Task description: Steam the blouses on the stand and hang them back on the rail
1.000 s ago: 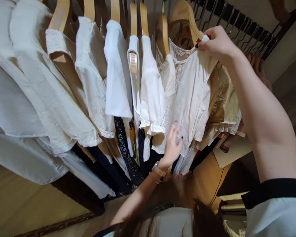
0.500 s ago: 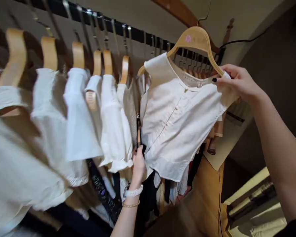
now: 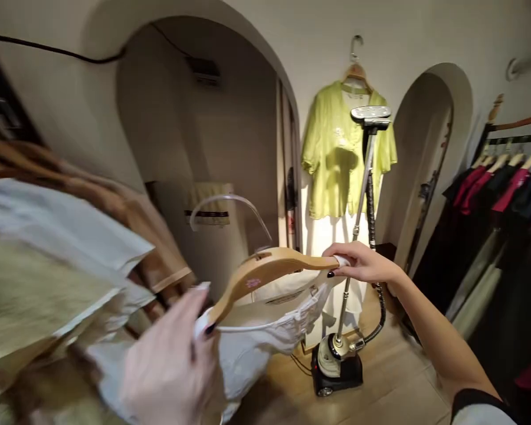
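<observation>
A white sleeveless blouse [image 3: 252,336] hangs on a wooden hanger [image 3: 274,264] in front of me, its metal hook pointing up and away. My left hand [image 3: 172,360], blurred by motion, pinches the blouse's shoulder at the hanger's near end. At the far end, my right hand [image 3: 363,262] grips the other shoulder together with the hanger, thumb on the near side. The lower part of the blouse is partly hidden behind my left hand.
A garment steamer [image 3: 336,360] stands on the wooden floor ahead, before a lime-green shirt [image 3: 349,141] hanging on the wall. Pale clothes [image 3: 48,265] hang close on the left. At the right is a rack of dark and magenta clothes [image 3: 482,206]. An arched doorway [image 3: 203,136] opens ahead.
My view has swung right, from the clothes rack to the steamer. The blouse on its hanger came along and is lower now. My left hand has moved from the rack to the blouse's other shoulder.
</observation>
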Motion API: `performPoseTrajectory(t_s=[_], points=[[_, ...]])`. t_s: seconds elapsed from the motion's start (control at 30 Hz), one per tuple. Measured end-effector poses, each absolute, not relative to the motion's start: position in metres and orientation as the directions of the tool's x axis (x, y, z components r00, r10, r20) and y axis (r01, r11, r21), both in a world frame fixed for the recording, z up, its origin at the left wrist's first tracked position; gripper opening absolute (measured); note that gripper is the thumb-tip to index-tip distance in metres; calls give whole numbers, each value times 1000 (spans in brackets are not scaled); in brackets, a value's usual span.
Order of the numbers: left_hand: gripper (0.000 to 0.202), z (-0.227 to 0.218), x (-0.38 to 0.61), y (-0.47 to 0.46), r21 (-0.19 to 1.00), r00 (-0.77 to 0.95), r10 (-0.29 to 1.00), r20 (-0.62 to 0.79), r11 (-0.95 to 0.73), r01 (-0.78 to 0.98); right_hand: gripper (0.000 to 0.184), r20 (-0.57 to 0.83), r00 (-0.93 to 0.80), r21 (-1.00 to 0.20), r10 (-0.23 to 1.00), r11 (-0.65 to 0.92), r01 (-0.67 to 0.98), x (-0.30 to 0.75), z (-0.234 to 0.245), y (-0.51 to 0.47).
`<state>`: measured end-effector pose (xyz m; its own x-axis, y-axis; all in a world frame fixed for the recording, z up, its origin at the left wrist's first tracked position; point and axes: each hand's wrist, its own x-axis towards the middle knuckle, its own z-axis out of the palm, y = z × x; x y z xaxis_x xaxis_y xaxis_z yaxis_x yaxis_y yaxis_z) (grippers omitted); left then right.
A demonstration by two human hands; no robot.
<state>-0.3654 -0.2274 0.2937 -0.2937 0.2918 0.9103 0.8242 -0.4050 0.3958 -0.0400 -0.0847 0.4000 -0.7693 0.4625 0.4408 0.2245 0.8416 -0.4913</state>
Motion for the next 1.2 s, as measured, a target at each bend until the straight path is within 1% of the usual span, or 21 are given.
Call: performPoseTrajectory(t_s=[0.07,0.1,0.13,0.23,0.33,0.37,0.43,0.53,0.63,0.7,0.77,0.9,0.97,1.0,1.07,1.1,1.13,1.2], points=[[37,291,-330,-182,234,-140,260,955,-378,896,31,447,-699,-510,558,801,313,4,391,-81],[36,292,-313,-160,171,-79,246,966,-382,908,31,461,-662,-525,591,783,334,24,389,-77],[36,296,-297,-139,135,-38,237,971,-407,903,31,478,-626,-542,616,768,342,42,390,-71],[34,326,-251,-80,101,17,253,967,-449,888,36,519,-529,-579,671,732,359,94,402,-43],[38,377,-204,-24,117,76,380,922,-459,881,38,528,-486,-572,697,715,403,140,431,-2],[40,396,-189,-7,112,106,424,900,-458,882,38,534,-483,-556,694,718,418,154,443,12],[43,436,-162,24,88,138,464,875,-432,897,36,574,-469,-492,671,741,458,177,469,39],[46,488,-132,61,48,135,469,873,-358,933,35,656,-441,-330,612,758,562,199,506,72],[50,525,-118,86,22,124,478,870,-289,957,33,684,-442,-190,580,727,660,209,537,93],[53,539,-115,98,21,116,490,864,-265,964,32,688,-447,-137,572,707,693,212,551,102],[54,543,-115,108,25,111,499,860,-259,966,31,672,-461,-106,579,692,714,214,560,106],[51,527,-114,118,8,107,506,856,-219,976,34,585,-548,-67,597,709,702,219,563,107],[48,514,-113,118,-1,86,499,862,-168,986,39,519,-608,-86,601,744,662,222,561,110],[46,509,-113,117,-4,76,494,866,-146,989,42,471,-640,-117,607,762,637,223,561,115],[44,503,-112,114,-6,62,485,872,-117,993,45,388,-689,-239,613,789,567,223,563,132],[43,502,-113,113,-9,61,480,875,-108,994,46,382,-696,-324,608,794,515,221,565,144],[43,502,-113,112,-16,62,475,878,-100,995,46,405,-687,-413,604,791,452,217,567,160],[44,504,-114,111,-38,73,468,881,-84,996,43,500,-602,-554,623,764,330,202,572,195]])
